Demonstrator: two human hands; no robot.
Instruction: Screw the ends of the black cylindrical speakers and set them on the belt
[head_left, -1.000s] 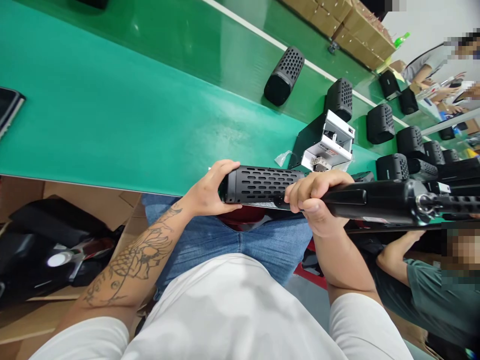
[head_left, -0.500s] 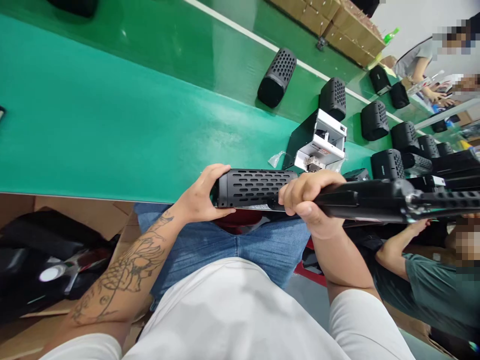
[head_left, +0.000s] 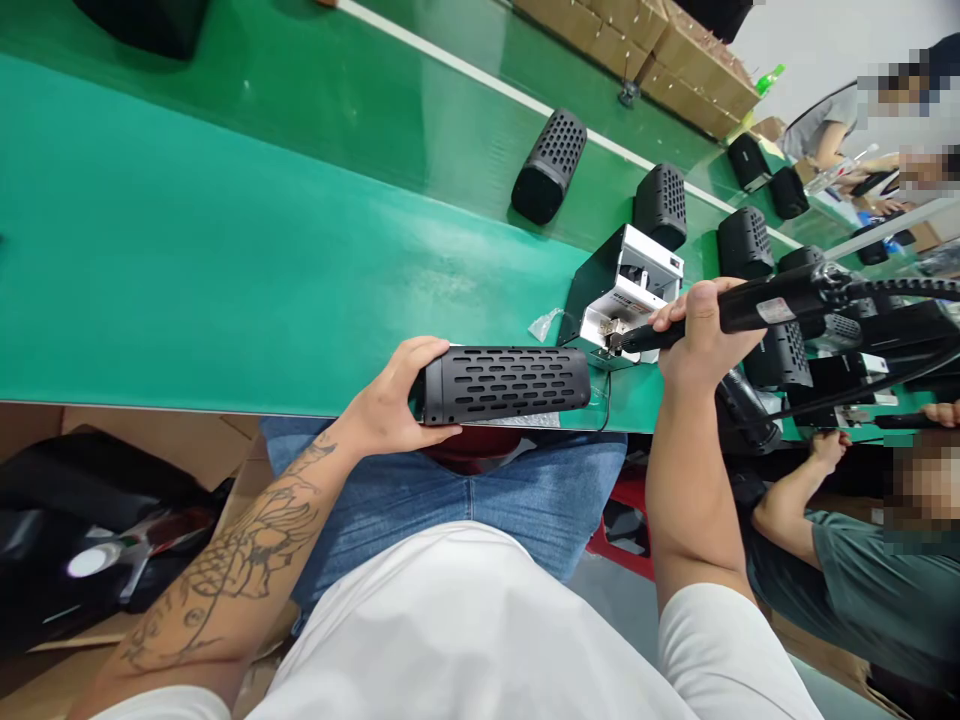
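My left hand (head_left: 394, 405) wraps round the left end of a black speaker (head_left: 517, 382) with a slotted grille, which lies on its side at the table's front edge. My right hand (head_left: 701, 335) is closed round a black electric screwdriver (head_left: 757, 303) with a coiled cable running off to the right. The screwdriver's tip points left and reaches the front of a silver and black screw feeder (head_left: 589, 305), just behind the speaker's right end. Whether a screw sits on the tip is too small to see.
On the green table (head_left: 300, 260) a speaker (head_left: 550, 165) leans beyond the feeder, with several more to the right. Cardboard boxes (head_left: 667, 60) line the far side. A co-worker in a green shirt (head_left: 855, 580) sits at my right. A small clear plastic bag (head_left: 545, 323) lies beside the feeder.
My right hand has carried the screwdriver from the speaker's right end up and right, to the feeder's front. My left hand still holds the speaker in nearly the same place.
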